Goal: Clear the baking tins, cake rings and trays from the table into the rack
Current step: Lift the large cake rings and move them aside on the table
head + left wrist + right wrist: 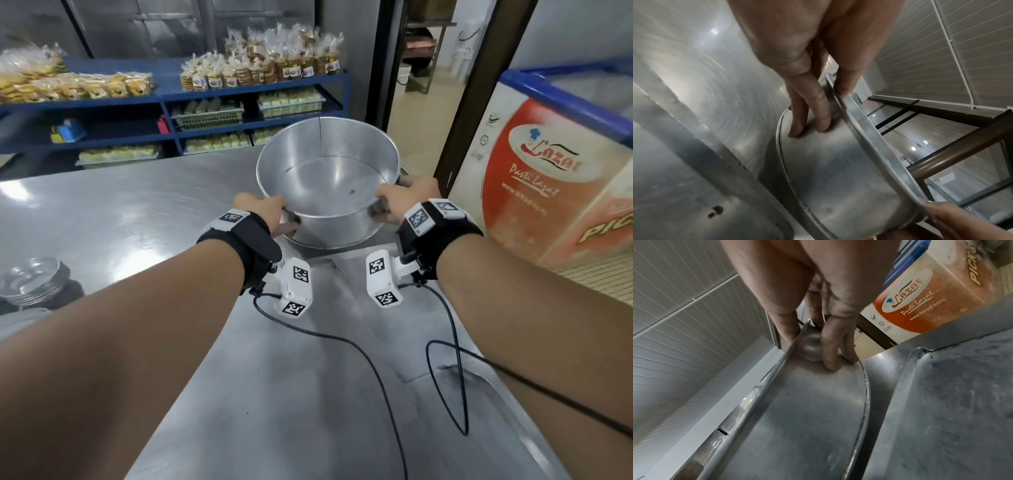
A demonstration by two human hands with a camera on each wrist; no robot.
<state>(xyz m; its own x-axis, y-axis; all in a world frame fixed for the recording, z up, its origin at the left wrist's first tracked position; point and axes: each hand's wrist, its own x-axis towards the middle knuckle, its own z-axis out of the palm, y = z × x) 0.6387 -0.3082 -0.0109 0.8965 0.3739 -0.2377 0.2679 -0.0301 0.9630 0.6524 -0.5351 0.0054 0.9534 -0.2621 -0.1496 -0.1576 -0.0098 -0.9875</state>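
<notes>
A large round metal baking tin (329, 178) sits at the far right corner of the steel table (137, 212); whether it rests on the table or hangs just above it I cannot tell. My left hand (284, 214) grips its near-left rim, thumb inside and fingers down the outer wall. My right hand (378, 207) grips the near-right rim the same way. The left wrist view shows the left hand (830, 107) pinching the tin's wall (828, 170). In the right wrist view the right hand (809, 345) clamps the tin (807, 410). The tin is empty.
A stack of small shiny tins (34, 281) stands at the table's left edge. Blue shelves (171, 99) with bagged goods run behind the table. An orange chest freezer (548, 171) stands to the right, beside a doorway (421, 85). Camera cables (445, 359) lie on the near table.
</notes>
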